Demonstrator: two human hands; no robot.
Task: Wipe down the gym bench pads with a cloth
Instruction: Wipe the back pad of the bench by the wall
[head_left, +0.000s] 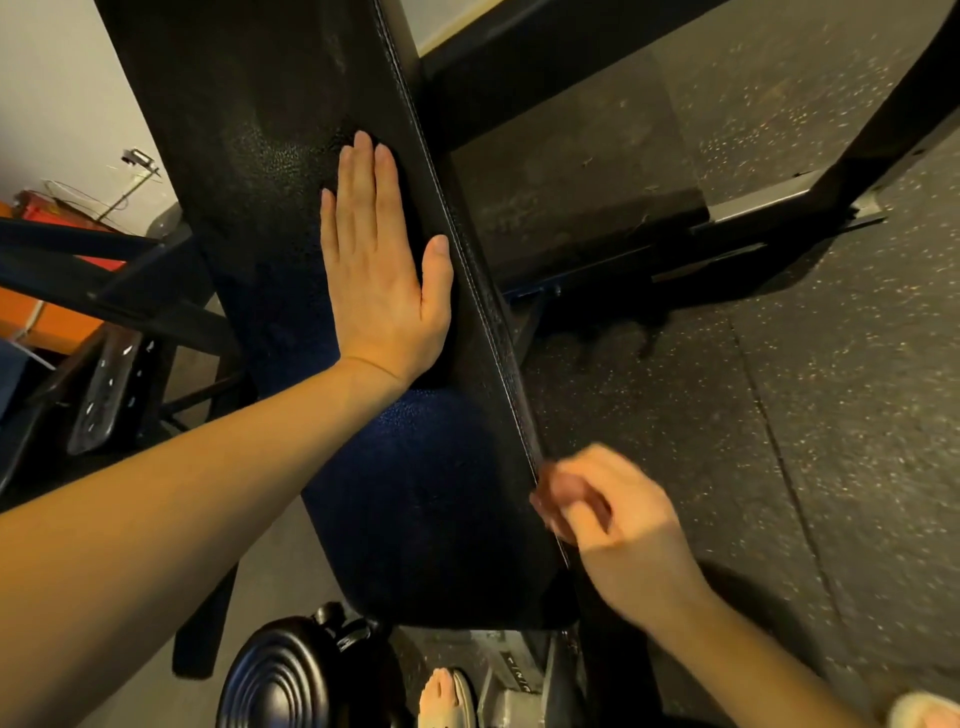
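2 hands work the bench pad: left hand pressed flat open, right hand blurred at its side seam, apparently curled closed; keep bracing, follow the seam.

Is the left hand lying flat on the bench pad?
Yes, the left hand lies palm down, fingers straight, on the bench pad.

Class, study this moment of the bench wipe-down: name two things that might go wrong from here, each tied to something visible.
1. The left hand lies flat and bare on the bench pad, so it may smear the surface.
2. The right hand is blurred at the pad's stitched edge; what it grips is unclear, and the top may go unwiped.
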